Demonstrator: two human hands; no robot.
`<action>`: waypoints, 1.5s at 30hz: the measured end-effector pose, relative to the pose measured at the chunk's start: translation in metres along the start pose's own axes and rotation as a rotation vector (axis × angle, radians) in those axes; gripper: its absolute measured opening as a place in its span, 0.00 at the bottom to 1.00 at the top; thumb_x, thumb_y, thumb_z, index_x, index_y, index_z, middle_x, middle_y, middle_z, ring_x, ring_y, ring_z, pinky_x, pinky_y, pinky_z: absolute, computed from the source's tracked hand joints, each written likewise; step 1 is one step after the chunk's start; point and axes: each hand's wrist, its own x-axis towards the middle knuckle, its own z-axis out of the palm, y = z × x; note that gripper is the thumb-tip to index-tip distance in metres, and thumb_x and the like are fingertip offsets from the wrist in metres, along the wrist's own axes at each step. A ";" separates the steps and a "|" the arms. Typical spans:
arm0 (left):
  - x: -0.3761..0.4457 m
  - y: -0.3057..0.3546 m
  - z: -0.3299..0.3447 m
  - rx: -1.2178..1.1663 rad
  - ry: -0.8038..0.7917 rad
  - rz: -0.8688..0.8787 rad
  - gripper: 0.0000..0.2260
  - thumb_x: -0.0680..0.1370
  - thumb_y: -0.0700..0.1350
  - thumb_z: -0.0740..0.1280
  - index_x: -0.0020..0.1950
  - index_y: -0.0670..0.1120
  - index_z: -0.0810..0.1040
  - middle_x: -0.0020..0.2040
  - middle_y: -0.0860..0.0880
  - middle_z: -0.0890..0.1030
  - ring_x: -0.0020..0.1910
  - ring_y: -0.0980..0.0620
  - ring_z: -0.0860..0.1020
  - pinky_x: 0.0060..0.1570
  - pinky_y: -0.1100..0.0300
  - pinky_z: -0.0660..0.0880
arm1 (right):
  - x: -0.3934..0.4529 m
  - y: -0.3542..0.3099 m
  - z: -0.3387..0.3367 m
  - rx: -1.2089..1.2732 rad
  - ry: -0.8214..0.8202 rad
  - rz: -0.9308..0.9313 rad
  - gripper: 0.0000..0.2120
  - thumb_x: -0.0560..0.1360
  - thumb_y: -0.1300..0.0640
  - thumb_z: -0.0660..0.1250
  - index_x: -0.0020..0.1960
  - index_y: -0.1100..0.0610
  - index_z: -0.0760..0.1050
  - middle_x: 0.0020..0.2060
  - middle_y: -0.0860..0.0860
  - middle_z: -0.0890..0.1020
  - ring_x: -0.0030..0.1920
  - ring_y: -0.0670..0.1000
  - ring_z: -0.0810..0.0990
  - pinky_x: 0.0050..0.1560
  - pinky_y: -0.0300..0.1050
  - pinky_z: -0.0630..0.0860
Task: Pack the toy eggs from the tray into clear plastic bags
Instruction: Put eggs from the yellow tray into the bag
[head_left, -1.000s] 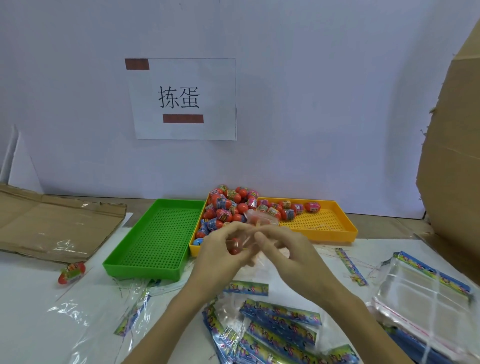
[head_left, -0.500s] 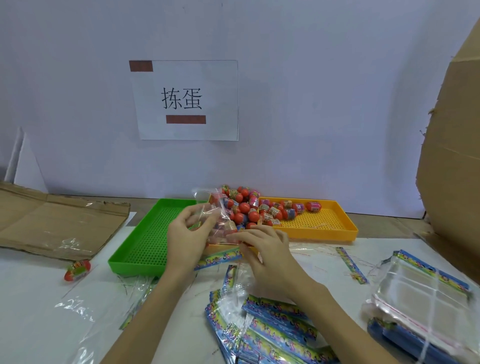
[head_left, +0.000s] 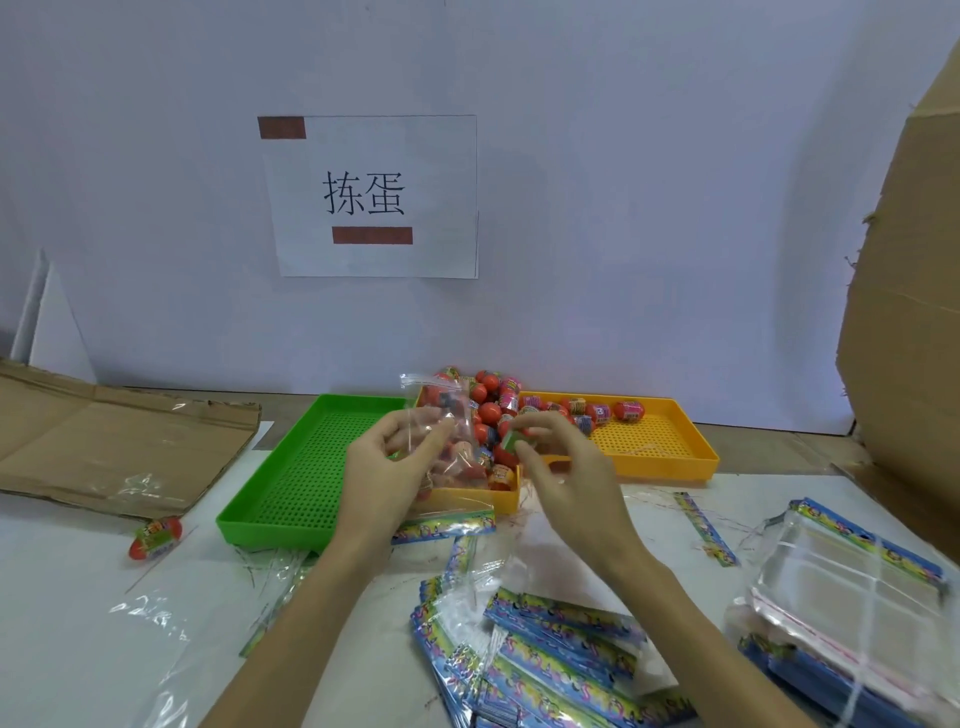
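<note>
Head view: the left hand (head_left: 387, 470) pinches a clear plastic bag (head_left: 447, 441) upright over the near-left corner of the yellow tray (head_left: 675, 457), mouth up, apparently so an egg can drop straight in. The right hand (head_left: 563, 475) curls its fingertips round one toy egg (head_left: 517, 441) just beside the bag, likely about to feed it. The remaining eggs (head_left: 498, 405) pile at the tray's left end. The green tray (head_left: 311, 467) alongside holds none. Spare bags (head_left: 561, 649) lie at the table's near edge within reach; one stray egg (head_left: 155, 538) sits left.
</note>
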 end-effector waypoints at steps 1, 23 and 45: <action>-0.001 0.000 0.002 0.009 -0.033 -0.002 0.10 0.76 0.49 0.79 0.55 0.50 0.86 0.47 0.46 0.89 0.40 0.42 0.88 0.39 0.52 0.85 | 0.001 -0.002 -0.005 0.074 0.031 0.026 0.09 0.81 0.60 0.69 0.59 0.50 0.81 0.51 0.43 0.85 0.53 0.42 0.83 0.54 0.44 0.82; -0.025 -0.005 0.033 0.159 -0.297 0.181 0.15 0.80 0.44 0.74 0.66 0.49 0.81 0.39 0.53 0.87 0.34 0.61 0.81 0.35 0.68 0.76 | -0.008 -0.023 -0.036 -0.215 0.009 -0.360 0.14 0.79 0.61 0.72 0.64 0.53 0.80 0.56 0.45 0.80 0.47 0.43 0.82 0.45 0.30 0.74; -0.031 -0.002 0.036 0.389 -0.344 0.323 0.16 0.84 0.54 0.60 0.70 0.54 0.76 0.38 0.59 0.80 0.31 0.60 0.72 0.35 0.69 0.67 | -0.007 -0.017 -0.040 -0.220 -0.036 -0.270 0.14 0.79 0.61 0.71 0.64 0.52 0.80 0.56 0.45 0.79 0.49 0.43 0.81 0.43 0.31 0.75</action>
